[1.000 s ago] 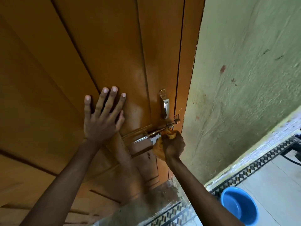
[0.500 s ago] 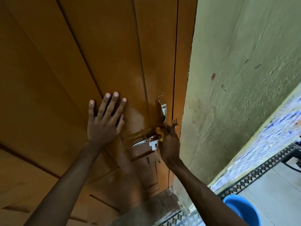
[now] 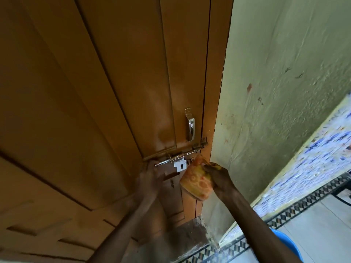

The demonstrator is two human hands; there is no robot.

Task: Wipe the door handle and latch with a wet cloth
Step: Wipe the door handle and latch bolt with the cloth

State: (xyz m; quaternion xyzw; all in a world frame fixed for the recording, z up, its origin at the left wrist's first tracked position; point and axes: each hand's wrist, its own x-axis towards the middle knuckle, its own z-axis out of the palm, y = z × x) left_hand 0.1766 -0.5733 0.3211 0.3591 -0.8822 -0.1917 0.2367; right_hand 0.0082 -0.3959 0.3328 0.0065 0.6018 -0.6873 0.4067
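A silver pull handle [image 3: 190, 124] is fixed upright on the brown wooden door [image 3: 106, 92] near its right edge. Below it a metal sliding bolt latch [image 3: 182, 155] runs across to the frame, with a white hasp plate [image 3: 179, 166] hanging from it. My left hand [image 3: 150, 177] is at the left end of the bolt, its fingers curled at the rod; the hand is blurred. My right hand [image 3: 218, 177] holds a folded yellow-orange patterned cloth [image 3: 197, 179] just below the right part of the latch, with the cloth's top corner close under the bolt.
A pale green plastered wall [image 3: 275, 92] meets the door frame on the right. A patterned tile border [image 3: 296, 207] runs along the floor. The rim of a blue bucket [image 3: 286, 242] shows at the lower right, behind my right forearm.
My left hand left its flat rest on the door panel and dropped to the latch's left end. My right hand drew the cloth down off the bolt, so more of it shows.
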